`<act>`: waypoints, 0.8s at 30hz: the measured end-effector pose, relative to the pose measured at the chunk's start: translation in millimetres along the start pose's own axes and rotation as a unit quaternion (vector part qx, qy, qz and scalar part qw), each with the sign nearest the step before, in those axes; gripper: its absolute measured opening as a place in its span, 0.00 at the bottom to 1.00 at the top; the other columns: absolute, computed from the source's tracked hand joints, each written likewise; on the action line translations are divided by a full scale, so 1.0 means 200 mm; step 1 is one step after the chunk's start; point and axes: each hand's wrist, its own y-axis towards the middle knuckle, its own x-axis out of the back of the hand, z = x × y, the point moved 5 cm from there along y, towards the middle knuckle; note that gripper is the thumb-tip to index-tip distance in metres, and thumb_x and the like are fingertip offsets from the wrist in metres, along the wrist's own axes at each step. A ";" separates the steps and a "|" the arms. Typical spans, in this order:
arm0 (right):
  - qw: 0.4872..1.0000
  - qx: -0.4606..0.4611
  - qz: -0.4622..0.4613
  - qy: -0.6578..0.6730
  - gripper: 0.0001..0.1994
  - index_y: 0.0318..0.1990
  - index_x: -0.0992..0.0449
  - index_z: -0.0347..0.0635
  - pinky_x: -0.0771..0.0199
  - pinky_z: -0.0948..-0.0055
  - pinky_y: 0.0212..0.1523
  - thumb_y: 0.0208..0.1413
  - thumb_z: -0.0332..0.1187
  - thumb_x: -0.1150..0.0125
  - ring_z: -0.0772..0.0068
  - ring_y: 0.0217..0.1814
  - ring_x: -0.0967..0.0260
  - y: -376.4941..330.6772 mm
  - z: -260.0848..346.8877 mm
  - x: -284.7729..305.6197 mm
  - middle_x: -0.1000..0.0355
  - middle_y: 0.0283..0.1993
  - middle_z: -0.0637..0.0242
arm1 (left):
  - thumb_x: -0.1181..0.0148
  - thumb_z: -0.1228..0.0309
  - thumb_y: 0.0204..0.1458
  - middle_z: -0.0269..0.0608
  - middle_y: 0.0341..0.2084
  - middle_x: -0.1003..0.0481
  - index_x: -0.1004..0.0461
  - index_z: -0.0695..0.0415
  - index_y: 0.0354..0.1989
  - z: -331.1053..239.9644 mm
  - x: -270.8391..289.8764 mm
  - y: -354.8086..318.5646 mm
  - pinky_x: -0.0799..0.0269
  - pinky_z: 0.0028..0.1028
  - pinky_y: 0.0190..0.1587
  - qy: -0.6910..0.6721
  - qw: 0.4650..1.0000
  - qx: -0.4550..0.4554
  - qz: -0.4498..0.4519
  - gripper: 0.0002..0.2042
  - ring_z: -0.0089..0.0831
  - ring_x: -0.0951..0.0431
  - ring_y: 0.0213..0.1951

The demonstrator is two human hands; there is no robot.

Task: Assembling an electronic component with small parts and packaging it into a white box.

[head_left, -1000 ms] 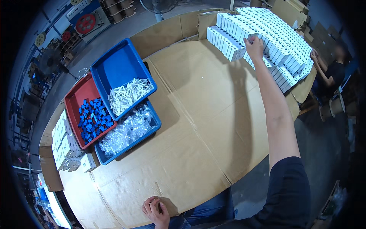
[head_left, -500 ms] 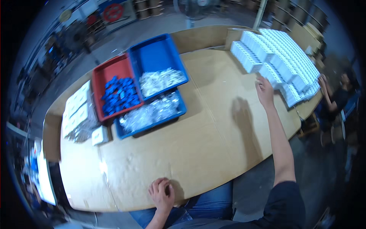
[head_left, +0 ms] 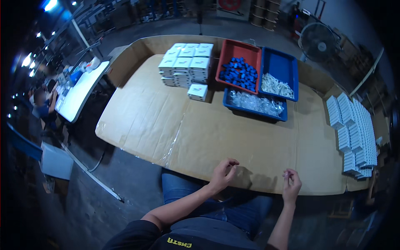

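Just above the table's front edge, my left hand (head_left: 225, 174) is loosely curled, thumb and fingers apart, with nothing visible in it. My right hand (head_left: 292, 182) hovers to its right, fingers bent and slightly apart, with nothing I can make out between them. Both are nearest to the bare front part of the cardboard-covered table (head_left: 233, 146). Beyond them stand a red tray (head_left: 219, 62) of small blue parts (head_left: 239, 73), a blue tray (head_left: 279, 60) with small white parts (head_left: 276, 86), and a lower blue tray (head_left: 254, 113) of clear plastic pieces (head_left: 254, 102).
White boxes (head_left: 183, 62) are stacked at the far left, a single white box (head_left: 197, 92) in front of them. Rows of white ribbed blocks (head_left: 354, 133) stand at the right end. A cardboard rim (head_left: 129, 62) borders the far side. Another person (head_left: 43, 104) sits at a white table (head_left: 83, 91).
My view has swung left. My right hand has come back from beside the white blocks to the front edge, near my left hand. The trays and stacks look undisturbed.
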 end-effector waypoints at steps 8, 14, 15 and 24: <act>0.987 0.014 0.158 0.001 0.06 0.43 0.21 0.31 0.21 0.71 0.44 0.64 0.26 0.36 0.70 0.39 0.20 -0.23 0.39 -0.32 0.20 0.36 0.58 | 0.42 0.71 0.64 0.45 0.39 0.19 0.22 0.61 0.46 0.08 0.58 -0.06 0.25 0.32 0.44 -0.001 0.996 0.058 -0.062 0.08 0.34 0.20 0.41; 0.933 0.095 0.342 -0.056 0.12 0.47 0.19 0.32 0.22 0.67 0.48 0.61 0.30 0.33 0.63 0.44 0.19 0.02 0.85 -0.54 0.18 0.41 0.55 | 0.37 0.72 0.53 0.46 0.43 0.22 0.21 0.57 0.41 0.19 1.16 -0.01 0.30 0.41 0.55 0.248 0.952 -0.011 -0.179 0.08 0.47 0.24 0.49; 0.933 0.100 0.341 -0.055 0.12 0.47 0.19 0.32 0.22 0.67 0.48 0.61 0.30 0.33 0.63 0.44 0.19 0.08 0.95 -0.58 0.18 0.41 0.55 | 0.35 0.72 0.52 0.47 0.44 0.24 0.21 0.56 0.41 0.23 1.23 0.01 0.30 0.43 0.54 0.290 0.940 -0.015 -0.181 0.08 0.48 0.25 0.50; 0.856 0.359 0.363 -0.086 0.13 0.50 0.19 0.36 0.23 0.63 0.49 0.62 0.35 0.36 0.58 0.47 0.21 0.81 1.79 -1.38 0.19 0.45 0.53 | 0.37 0.65 0.58 0.54 0.53 0.30 0.28 0.59 0.51 0.40 1.61 0.20 0.33 0.46 0.61 0.422 0.883 -0.022 -0.203 0.16 0.53 0.30 0.57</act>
